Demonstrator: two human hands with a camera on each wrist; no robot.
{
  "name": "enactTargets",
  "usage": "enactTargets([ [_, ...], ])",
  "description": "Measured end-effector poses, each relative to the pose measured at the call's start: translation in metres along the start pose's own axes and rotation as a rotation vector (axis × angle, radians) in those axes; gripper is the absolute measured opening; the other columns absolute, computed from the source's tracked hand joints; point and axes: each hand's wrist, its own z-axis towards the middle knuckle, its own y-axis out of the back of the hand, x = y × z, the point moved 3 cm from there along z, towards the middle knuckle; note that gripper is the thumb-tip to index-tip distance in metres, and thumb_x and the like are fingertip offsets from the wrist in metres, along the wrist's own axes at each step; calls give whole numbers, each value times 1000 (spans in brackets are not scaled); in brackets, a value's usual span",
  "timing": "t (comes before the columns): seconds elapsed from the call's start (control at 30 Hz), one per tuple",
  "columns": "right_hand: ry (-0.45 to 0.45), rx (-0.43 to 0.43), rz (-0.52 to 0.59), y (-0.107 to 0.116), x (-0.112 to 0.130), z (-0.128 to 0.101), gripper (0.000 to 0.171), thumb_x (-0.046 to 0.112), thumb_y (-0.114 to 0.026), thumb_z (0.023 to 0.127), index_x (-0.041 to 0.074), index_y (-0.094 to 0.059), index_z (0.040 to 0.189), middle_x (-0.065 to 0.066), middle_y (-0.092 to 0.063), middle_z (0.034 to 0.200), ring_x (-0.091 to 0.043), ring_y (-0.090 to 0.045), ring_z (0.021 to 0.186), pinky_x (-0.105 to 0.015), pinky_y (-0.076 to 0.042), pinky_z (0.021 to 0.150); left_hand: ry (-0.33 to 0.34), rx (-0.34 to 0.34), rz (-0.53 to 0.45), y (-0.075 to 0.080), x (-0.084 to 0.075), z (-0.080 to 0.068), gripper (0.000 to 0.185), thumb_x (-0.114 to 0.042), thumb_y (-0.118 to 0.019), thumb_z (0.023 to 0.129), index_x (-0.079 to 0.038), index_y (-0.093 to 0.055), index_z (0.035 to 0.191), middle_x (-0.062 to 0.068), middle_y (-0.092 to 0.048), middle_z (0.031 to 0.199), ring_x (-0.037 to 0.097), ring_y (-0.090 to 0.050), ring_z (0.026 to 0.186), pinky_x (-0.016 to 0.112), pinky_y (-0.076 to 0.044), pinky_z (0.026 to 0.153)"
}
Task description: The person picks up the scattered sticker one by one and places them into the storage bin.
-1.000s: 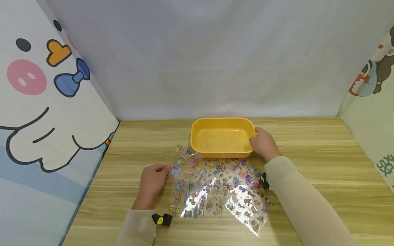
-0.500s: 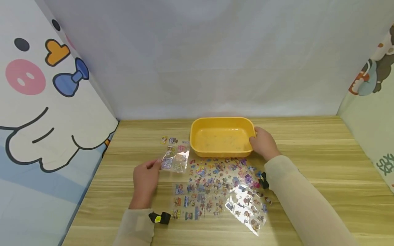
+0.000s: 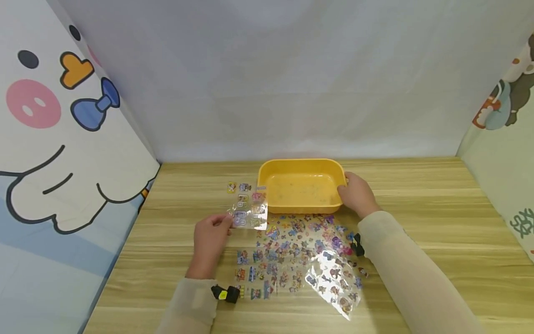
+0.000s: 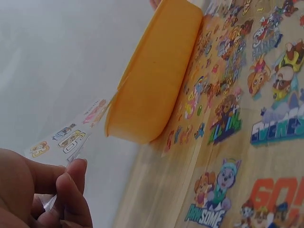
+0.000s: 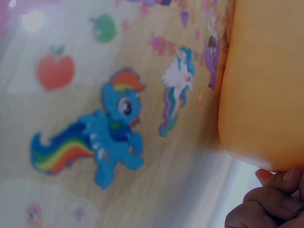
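Head view: left hand (image 3: 212,236) pinches sticker sheet (image 3: 247,208); right hand (image 3: 357,195) grips tray (image 3: 300,167), fingertips hidden.

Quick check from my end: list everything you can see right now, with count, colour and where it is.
tub: one, yellow, back middle of table.
held sticker sheet: one, clear with colourful stickers, raised left of tub.
sticker sheets: several, overlapping, flat in front of tub; count unclear.
table: one, light wood.
cartoon panels: left and right sides.
left hand: pinches held sticker sheet.
right hand: grips tub's right end.
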Motion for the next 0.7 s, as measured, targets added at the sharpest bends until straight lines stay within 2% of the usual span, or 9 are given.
enactTargets([
  [0.13, 3, 2, 6, 1, 1, -1, 59, 18, -44, 106, -9, -29, 156, -30, -43, 151, -40, -53, 122, -57, -40, 110, -14, 31, -5, -10, -6, 0, 21, -24, -67, 101, -7, -78, 110, 4, -74, 93, 19, -65, 81, 30, -49, 67],
  [0.27, 10, 0, 5, 1, 1, -1, 59, 18, -44, 105, -9, -30, 156, -30, -45, 150, -40, -54, 120, -56, -42, 108, -59, 46, 7, -20, -14, 0, 22, -25, -67, 101, -6, -78, 107, 4, -74, 91, 19, -66, 79, 32, -50, 68],
  [0.43, 9, -3, -4, 2, 1, -2, 60, 18, -44, 105, -9, -29, 157, -30, -42, 153, -42, -52, 125, -57, -39, 111, -85, 74, 0, -32, -22, 3, 19, -22, -68, 100, -6, -78, 103, 4, -74, 89, 18, -66, 77, 31, -49, 69],
  [0.6, 5, 1, -16, 1, 0, -2, 61, 17, -44, 105, -9, -27, 157, -31, -39, 155, -44, -50, 130, -58, -36, 112, -63, 152, -4, -44, -28, 10, 20, -25, -67, 101, -9, -79, 106, 6, -75, 90, 23, -69, 82, 30, -47, 65],
  [0.7, 7, -1, -16, 1, 0, -1, 61, 18, -44, 105, -9, -27, 157, -31, -39, 155, -43, -50, 129, -58, -37, 112, -66, 207, -9, -48, -38, 15, 21, -27, -67, 101, -10, -78, 107, 11, -75, 91, 29, -71, 87, 30, -47, 67],
])
